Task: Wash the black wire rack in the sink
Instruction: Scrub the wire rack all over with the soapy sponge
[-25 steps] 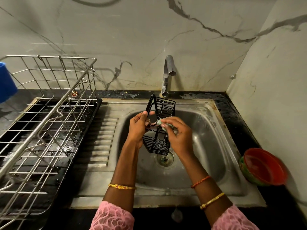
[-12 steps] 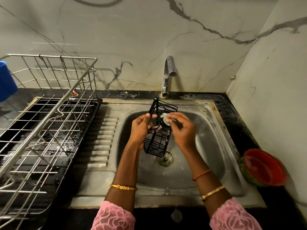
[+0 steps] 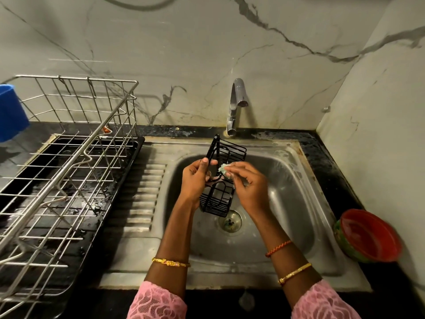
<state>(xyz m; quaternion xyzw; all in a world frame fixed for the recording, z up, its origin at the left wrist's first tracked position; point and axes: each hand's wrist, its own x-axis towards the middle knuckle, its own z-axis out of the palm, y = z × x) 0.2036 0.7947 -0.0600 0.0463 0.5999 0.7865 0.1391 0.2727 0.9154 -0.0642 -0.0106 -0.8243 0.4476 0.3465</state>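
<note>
My pink lace sleeves (image 3: 158,302) sit nearest, at 6 o'clock, with bangles on both wrists. Above the steel sink (image 3: 287,226) and just over its drain (image 3: 230,221), I hold the black wire rack (image 3: 218,194) clear of the basin. Its long axis runs from about 6 to 12 o'clock, tipped slightly right at the far end, which points toward the tap (image 3: 236,104). It is a narrow cage of thin black bars with looped wires inside, glossy and wet-looking. My left hand (image 3: 195,178) grips its left edge, fingers curled round the frame. My right hand (image 3: 248,183) pinches a small pale scrubber (image 3: 224,169) against the rack's middle. At 9 o'clock stands a steel dish rack (image 3: 69,157) on the dark worktop (image 3: 333,176); at 3 o'clock, a red bowl (image 3: 368,236).
</note>
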